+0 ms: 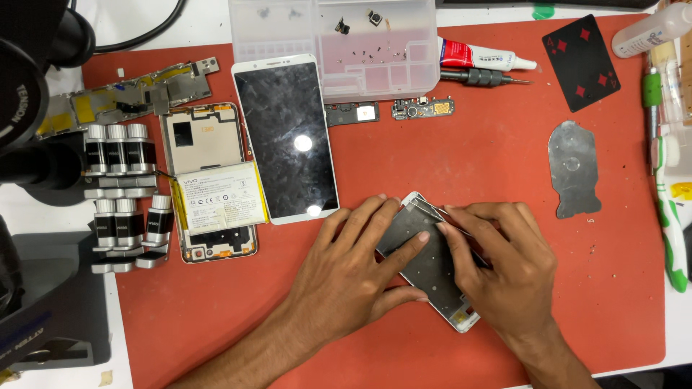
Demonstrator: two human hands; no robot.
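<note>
A white-edged phone frame with a grey metal back plate [425, 263] lies tilted on the red mat [468, 158]. My left hand [353, 266] rests flat on its left side, fingers spread over the plate. Gripping the frame's upper right edge is my right hand [504, 270], its fingertips pinching a thin metal piece near the top corner. A white phone with a dark screen [287, 137] lies face up further back. Beside it sits an opened phone body with a white battery [213, 194].
A clear parts box [346, 43] with small screws stands at the back. Circuit boards [422, 108], a glue tube [479, 56], a screwdriver [479, 76], a black playing card [580, 61] and a grey metal plate [573, 176] lie around. Silver clamps [119, 155] sit left; a microscope [36, 130] stands far left.
</note>
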